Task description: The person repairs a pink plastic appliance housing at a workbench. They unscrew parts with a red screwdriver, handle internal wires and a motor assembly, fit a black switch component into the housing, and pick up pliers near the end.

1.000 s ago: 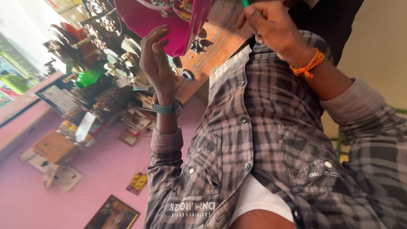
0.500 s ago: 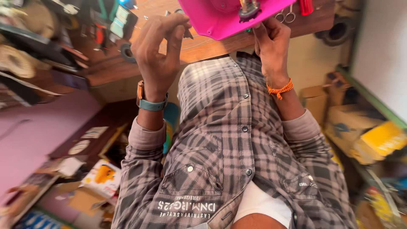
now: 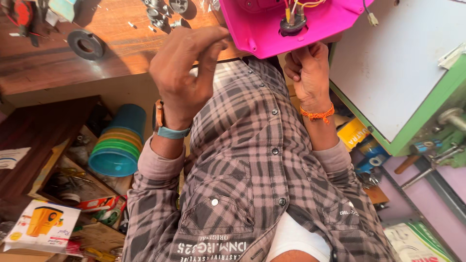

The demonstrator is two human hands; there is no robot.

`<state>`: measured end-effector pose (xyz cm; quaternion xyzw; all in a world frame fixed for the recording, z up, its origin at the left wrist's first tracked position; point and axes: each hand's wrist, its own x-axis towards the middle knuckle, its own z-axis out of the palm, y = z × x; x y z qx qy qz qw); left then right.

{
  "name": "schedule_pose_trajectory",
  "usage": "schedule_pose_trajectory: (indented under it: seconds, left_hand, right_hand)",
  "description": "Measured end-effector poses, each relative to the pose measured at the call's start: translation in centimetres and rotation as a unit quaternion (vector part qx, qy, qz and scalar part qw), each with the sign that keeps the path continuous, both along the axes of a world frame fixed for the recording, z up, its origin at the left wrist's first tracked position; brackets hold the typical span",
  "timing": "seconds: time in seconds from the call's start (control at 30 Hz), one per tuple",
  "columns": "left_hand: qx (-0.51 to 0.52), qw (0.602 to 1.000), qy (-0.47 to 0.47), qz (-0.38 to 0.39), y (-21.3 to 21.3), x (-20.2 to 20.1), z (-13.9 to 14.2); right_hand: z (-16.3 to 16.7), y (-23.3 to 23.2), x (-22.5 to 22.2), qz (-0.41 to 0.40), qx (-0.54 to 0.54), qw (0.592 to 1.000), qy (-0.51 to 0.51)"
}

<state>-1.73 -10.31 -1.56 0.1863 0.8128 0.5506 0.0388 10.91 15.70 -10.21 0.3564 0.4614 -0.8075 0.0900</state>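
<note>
The pink housing point(image 3: 272, 29) lies at the far edge of the wooden surface point(image 3: 63, 53), wires upward. The right hand point(image 3: 308, 73) touches its near underside, fingers curled closed. The left hand point(image 3: 187, 73), fingers loosely bunched and empty, hovers just left of it, slightly farther off.

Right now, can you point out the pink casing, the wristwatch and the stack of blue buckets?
Pink casing point(image 3: 272, 34), head view: its flat underside by the wired socket.
Wristwatch point(image 3: 171, 131), head view: the teal strap round the wrist.
Stack of blue buckets point(image 3: 119, 145), head view: the striped outer wall.
</note>
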Motion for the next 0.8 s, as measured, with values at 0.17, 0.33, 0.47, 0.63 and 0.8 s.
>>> schedule_pose_trajectory:
  seconds: [0.17,0.33,0.47,0.63,0.8]
  left_hand:
    - [-0.015,0.997,0.067,-0.042,0.5,-1.9,0.5]
    - [-0.151,0.97,0.105,-0.161,2.3,-2.5,1.4]
    - [-0.184,0.946,0.094,-0.251,5.0,-3.4,0.4]
    - [-0.256,0.936,0.108,-0.215,7.3,-3.6,0.1]
    - [-0.398,0.867,0.16,-0.252,9.1,-4.1,0.6]
  right_hand:
    - [-0.8,-0.6,-0.4,0.013,0.016,0.999,0.04]
    - [-1.9,-0.9,-0.2,0.03,0.059,0.995,0.075]
    - [-2.7,-0.4,0.3,0.045,0.056,0.994,0.084]
    - [-4.2,0.5,0.6,0.091,0.095,0.984,0.121]
    - [-4.6,1.2,0.6,0.093,0.07,0.981,0.154]
